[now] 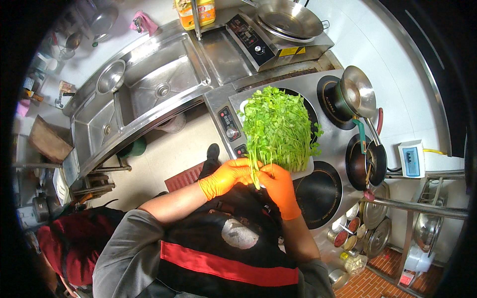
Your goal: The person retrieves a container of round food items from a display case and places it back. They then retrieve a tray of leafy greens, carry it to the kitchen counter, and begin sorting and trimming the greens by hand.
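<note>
A large heap of leafy green herbs with thin stalks (pixel 279 126) lies on a white tray (pixel 303 173) on the steel cooktop in front of me. My left hand (pixel 231 176), in an orange glove, is shut on a few pale stalks (pixel 255 177) at the near left corner of the heap. My right hand (pixel 275 183), gloved the same way, pinches at the same stalks from the right, its fingertips close to the left ones. The fingers partly hide the stalk ends.
A double steel sink (pixel 164 74) with a metal bowl (pixel 111 77) stands at the left. Woks (pixel 357 91) and a dark pan (pixel 376 164) sit right of the heap. An induction cooker (pixel 257 41) stands behind. Containers of seasonings (pixel 340 238) are at the lower right.
</note>
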The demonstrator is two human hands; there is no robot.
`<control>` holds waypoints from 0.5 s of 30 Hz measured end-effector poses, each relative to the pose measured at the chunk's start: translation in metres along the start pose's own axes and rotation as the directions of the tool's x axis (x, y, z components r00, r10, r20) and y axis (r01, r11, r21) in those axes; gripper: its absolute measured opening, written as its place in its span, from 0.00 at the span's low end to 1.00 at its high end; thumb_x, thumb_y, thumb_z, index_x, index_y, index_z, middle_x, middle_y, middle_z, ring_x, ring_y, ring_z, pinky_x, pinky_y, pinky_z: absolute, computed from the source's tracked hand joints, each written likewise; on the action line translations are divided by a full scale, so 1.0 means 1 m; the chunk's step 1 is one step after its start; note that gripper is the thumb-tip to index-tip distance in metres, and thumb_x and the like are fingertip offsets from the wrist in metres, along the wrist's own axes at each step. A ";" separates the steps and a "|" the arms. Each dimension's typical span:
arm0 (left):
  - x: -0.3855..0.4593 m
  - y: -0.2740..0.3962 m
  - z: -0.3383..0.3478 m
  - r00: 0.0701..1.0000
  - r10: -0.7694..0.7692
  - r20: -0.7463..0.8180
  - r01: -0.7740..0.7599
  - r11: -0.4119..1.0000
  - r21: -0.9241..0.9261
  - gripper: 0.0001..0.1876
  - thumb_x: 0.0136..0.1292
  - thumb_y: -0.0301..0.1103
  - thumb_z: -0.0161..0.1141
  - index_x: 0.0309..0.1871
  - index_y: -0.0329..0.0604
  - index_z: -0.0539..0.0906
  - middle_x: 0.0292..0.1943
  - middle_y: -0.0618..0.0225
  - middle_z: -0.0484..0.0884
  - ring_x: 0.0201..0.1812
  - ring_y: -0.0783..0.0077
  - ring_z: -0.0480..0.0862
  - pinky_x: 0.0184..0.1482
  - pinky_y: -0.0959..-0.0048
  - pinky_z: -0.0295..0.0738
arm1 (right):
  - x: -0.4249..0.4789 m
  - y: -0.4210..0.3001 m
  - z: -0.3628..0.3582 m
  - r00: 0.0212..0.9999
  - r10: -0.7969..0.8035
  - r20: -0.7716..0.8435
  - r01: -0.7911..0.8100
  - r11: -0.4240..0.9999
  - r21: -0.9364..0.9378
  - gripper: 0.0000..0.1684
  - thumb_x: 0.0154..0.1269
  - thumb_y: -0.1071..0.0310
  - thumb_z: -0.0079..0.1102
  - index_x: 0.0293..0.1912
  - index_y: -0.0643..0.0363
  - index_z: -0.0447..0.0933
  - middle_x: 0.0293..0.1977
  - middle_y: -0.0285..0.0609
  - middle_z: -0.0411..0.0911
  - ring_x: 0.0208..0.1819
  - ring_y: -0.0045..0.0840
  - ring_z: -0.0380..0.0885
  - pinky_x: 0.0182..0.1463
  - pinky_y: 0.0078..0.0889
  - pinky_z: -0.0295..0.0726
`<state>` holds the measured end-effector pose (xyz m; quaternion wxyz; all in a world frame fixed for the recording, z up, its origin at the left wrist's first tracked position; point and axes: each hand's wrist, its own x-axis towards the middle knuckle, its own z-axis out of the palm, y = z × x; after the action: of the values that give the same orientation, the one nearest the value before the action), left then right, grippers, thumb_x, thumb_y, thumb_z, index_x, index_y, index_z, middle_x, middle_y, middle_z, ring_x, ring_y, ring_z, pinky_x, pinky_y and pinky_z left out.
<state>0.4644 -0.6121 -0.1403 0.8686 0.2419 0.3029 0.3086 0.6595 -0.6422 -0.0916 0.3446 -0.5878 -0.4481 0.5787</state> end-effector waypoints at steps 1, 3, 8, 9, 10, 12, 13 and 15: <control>0.000 0.000 0.000 1.000 0.001 -0.006 -0.001 1.000 0.003 0.17 0.73 0.34 0.62 0.61 0.41 0.83 0.43 0.69 0.87 0.39 0.77 0.83 0.42 0.78 0.76 | 0.000 0.001 -0.002 1.000 0.007 0.000 -0.007 1.000 0.003 0.07 0.70 0.73 0.64 0.36 0.67 0.81 0.29 0.37 0.83 0.30 0.16 0.78 0.34 0.23 0.77; 0.000 0.000 0.001 1.000 -0.014 -0.020 0.014 1.000 -0.010 0.15 0.73 0.34 0.63 0.59 0.41 0.84 0.43 0.70 0.87 0.38 0.77 0.83 0.42 0.78 0.76 | -0.001 0.001 -0.002 1.000 -0.007 -0.010 0.007 1.000 -0.016 0.07 0.69 0.72 0.64 0.36 0.67 0.81 0.29 0.37 0.83 0.30 0.15 0.78 0.34 0.23 0.76; -0.003 0.002 0.005 0.999 -0.034 -0.041 0.033 0.999 -0.016 0.13 0.72 0.35 0.63 0.56 0.43 0.85 0.40 0.71 0.87 0.36 0.78 0.82 0.42 0.79 0.76 | -0.001 -0.013 0.003 0.998 -0.010 -0.061 0.010 1.000 0.011 0.07 0.69 0.71 0.64 0.37 0.66 0.81 0.29 0.35 0.81 0.31 0.14 0.77 0.35 0.22 0.75; -0.003 0.001 0.003 0.999 -0.030 -0.042 0.030 1.000 0.007 0.13 0.73 0.36 0.63 0.55 0.43 0.85 0.39 0.71 0.87 0.36 0.79 0.82 0.42 0.79 0.76 | 0.001 -0.013 0.005 0.997 -0.035 -0.071 0.035 0.999 -0.008 0.07 0.68 0.71 0.64 0.37 0.66 0.81 0.28 0.35 0.82 0.30 0.14 0.76 0.34 0.22 0.75; -0.002 0.000 0.002 0.999 -0.026 -0.042 0.027 0.999 0.031 0.13 0.73 0.36 0.63 0.55 0.43 0.85 0.39 0.72 0.86 0.35 0.79 0.82 0.42 0.79 0.76 | 0.004 -0.010 0.006 0.995 -0.061 -0.080 0.059 0.998 -0.027 0.07 0.68 0.71 0.64 0.37 0.66 0.81 0.27 0.35 0.82 0.29 0.14 0.76 0.33 0.22 0.75; -0.001 -0.002 -0.002 0.999 -0.017 -0.050 0.021 0.996 0.087 0.13 0.74 0.35 0.62 0.57 0.40 0.84 0.40 0.69 0.87 0.36 0.78 0.84 0.42 0.78 0.78 | 0.011 -0.006 0.007 0.995 -0.070 -0.068 0.065 0.995 -0.071 0.07 0.67 0.70 0.64 0.37 0.66 0.81 0.26 0.36 0.82 0.29 0.14 0.77 0.32 0.23 0.75; -0.001 -0.001 -0.002 0.998 -0.011 -0.054 0.017 0.993 0.115 0.14 0.75 0.35 0.61 0.58 0.39 0.83 0.41 0.68 0.87 0.36 0.77 0.85 0.42 0.77 0.79 | 0.015 -0.004 0.006 0.997 -0.052 -0.049 0.048 0.994 -0.095 0.08 0.67 0.70 0.64 0.37 0.66 0.81 0.26 0.36 0.82 0.29 0.14 0.77 0.33 0.23 0.75; -0.006 0.004 0.005 0.993 -0.009 -0.118 0.028 0.986 0.162 0.14 0.75 0.37 0.61 0.57 0.39 0.83 0.40 0.69 0.87 0.36 0.77 0.84 0.41 0.78 0.79 | 0.018 -0.003 0.005 0.999 -0.042 -0.032 0.038 0.993 -0.115 0.08 0.67 0.69 0.64 0.37 0.66 0.81 0.26 0.36 0.81 0.29 0.14 0.76 0.33 0.24 0.75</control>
<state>0.4623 -0.6144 -0.1321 0.8296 0.2908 0.3796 0.2884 0.6531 -0.6251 -0.0957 0.3293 -0.6075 -0.4863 0.5348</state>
